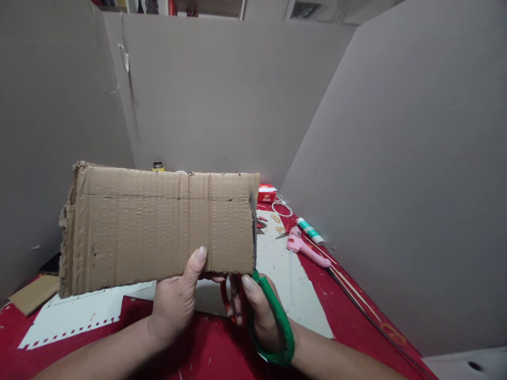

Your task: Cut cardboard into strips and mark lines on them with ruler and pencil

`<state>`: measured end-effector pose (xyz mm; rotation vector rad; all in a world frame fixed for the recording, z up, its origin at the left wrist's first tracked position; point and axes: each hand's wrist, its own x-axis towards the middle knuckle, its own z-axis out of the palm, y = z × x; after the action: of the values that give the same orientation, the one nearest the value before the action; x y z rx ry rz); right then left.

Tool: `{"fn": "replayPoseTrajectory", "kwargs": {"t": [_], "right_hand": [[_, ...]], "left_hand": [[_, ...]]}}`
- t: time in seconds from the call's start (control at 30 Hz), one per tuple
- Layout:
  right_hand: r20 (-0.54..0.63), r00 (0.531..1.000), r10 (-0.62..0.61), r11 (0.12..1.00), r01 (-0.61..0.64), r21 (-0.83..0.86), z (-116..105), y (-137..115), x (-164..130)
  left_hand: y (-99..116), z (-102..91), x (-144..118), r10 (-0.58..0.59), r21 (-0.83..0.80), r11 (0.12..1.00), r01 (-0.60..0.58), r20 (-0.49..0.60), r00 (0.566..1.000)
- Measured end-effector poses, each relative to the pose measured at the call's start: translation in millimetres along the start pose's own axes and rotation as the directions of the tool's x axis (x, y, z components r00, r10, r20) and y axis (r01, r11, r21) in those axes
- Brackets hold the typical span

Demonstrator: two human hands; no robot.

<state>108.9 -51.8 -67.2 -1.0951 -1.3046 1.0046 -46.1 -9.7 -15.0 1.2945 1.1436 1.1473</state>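
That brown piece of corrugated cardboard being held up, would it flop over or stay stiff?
The brown corrugated cardboard sheet probably stays fairly stiff: the left hand pinches only its lower edge, yet it stands flat. It likely weighs little, given that light pinch. Its ragged left edge suggests it tears easily.

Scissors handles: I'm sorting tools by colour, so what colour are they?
Green, with a bit of red at the inner loop; the head view shows the scissors in the right hand.

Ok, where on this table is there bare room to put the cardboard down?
The white sheet between the right hand with the green scissors and the pink glue gun is bare. Red tabletop nearer the wall is bare except for thin sticks. It is crowded at the far corner, around the glue gun, tube and red box.
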Motion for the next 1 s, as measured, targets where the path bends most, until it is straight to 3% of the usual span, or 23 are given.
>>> {"fn": "replayPoseTrajectory", "kwargs": {"t": [0.1, 0.27, 0.43, 0.6, 0.77, 0.9, 1.0], "right_hand": [[0.010, 1.000, 0.018, 1.000, -0.018, 0.008, 0, -2, 1], [0.010, 0.998, 0.065, 0.996, -0.065, 0.062, -3, 3, 3], [-0.004, 0.997, 0.073, 0.995, -0.073, 0.075, -3, 5, 4], [-0.029, 0.997, 0.072, 0.996, -0.070, 0.053, -3, -1, 6], [-0.045, 0.992, 0.118, 0.992, -0.115, 0.056, -2, -3, 3], [-0.030, 0.990, 0.138, 0.988, -0.135, 0.074, 0, -1, 1], [-0.020, 0.989, 0.150, 0.985, -0.148, 0.088, 3, -1, 0]], "left_hand": [[-3, -1.7, 3, 0.028, -0.018, 0.999, -0.028, 0.015, 0.999], [-2, -10.1, 14, 0.040, -0.061, 0.997, -0.046, -0.090, 0.995], [5, -15.6, 22, 0.108, -0.066, 0.992, -0.105, 0.044, 0.993], [0, -14.7, 21, 0.066, -0.072, 0.995, -0.064, 0.036, 0.997], [2, -13.9, 21, 0.108, -0.099, 0.990, -0.101, 0.070, 0.992], [14, -8.0, 25, 0.100, -0.296, 0.950, -0.103, -0.027, 0.995], [17, 1.2, 24, 0.012, -0.560, 0.828, 0.024, 0.060, 0.998]]}}
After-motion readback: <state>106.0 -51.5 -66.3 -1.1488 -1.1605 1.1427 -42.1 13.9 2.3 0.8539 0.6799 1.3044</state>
